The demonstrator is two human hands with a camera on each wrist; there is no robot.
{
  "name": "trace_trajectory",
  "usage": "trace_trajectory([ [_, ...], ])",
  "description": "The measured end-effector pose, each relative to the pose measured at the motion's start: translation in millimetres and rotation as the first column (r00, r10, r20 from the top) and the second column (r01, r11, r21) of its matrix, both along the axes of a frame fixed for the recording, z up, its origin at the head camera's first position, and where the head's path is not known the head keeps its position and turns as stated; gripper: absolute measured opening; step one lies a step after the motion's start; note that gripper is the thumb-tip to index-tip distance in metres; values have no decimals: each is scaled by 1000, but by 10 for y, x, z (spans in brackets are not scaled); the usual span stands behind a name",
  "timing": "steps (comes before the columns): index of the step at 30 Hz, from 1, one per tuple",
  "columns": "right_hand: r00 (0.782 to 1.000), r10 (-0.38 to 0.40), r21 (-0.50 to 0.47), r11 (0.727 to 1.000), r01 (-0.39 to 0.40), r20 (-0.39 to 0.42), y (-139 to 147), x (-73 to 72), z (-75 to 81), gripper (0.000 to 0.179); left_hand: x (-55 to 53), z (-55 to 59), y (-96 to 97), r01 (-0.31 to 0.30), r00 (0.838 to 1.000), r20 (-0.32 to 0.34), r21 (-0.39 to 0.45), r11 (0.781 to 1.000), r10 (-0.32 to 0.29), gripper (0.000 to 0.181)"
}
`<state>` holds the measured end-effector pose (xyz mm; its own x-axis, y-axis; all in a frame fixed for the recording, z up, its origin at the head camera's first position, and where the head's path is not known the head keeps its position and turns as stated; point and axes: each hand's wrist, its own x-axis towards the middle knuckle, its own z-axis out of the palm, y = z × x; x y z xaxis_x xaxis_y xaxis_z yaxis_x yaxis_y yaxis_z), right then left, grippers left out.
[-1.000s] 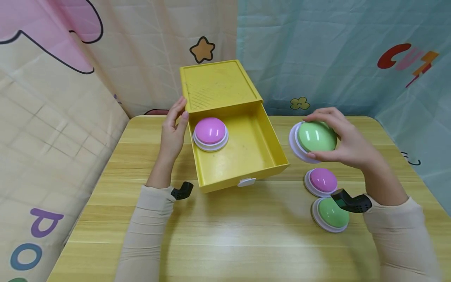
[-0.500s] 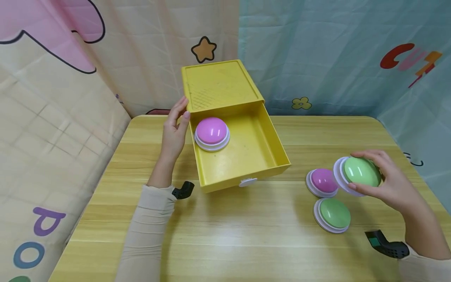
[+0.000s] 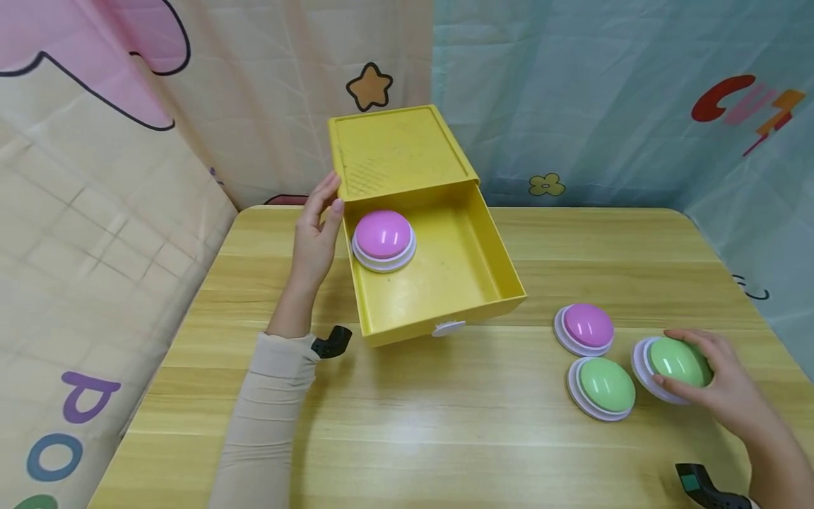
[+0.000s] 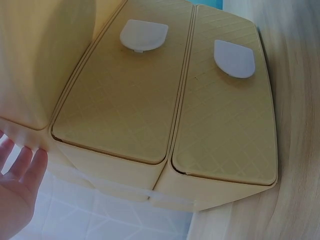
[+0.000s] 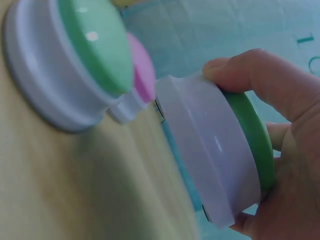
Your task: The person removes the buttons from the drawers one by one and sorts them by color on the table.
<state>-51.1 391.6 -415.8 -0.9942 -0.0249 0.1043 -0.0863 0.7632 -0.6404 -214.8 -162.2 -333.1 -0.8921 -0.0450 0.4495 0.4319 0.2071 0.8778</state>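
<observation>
My right hand point(image 3: 728, 378) grips a green dome button point(image 3: 677, 362) by its white base, thumb on one side and fingers on the other. In the right wrist view this button point(image 5: 215, 150) is tilted and just off the table. Left of it lie another green dome button point(image 3: 605, 385) and a pink dome button point(image 3: 588, 326). My left hand point(image 3: 316, 237) rests its fingertips against the left side of a yellow drawer cabinet point(image 3: 407, 152). Its top drawer point(image 3: 439, 283) is pulled out, with a pink dome button point(image 3: 384, 237) inside at the back left.
Two lower drawers point(image 4: 120, 90) with white handles point(image 4: 144, 35) are pushed in, seen in the left wrist view. The wooden table point(image 3: 445, 424) ends at a back edge against printed curtains point(image 3: 572, 106). Black wrist cameras point(image 3: 332, 342) sit on both forearms.
My right hand has carried the green dome button from beside the drawer rightward, toward me and down, close to the table beside the other buttons. My left hand stays on the cabinet.
</observation>
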Motion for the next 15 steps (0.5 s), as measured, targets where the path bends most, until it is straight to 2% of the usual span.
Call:
trace_trajectory([
  [5,999,-10,13,1000,10,46,59,83,-165,71,-17,-5,21,3,1000,11,0,1000,-3,45],
  [15,992,-13,-8,1000,14,127,41,98,-265,68,-26,-21,2,-14,1000,23,1,1000,14,45],
])
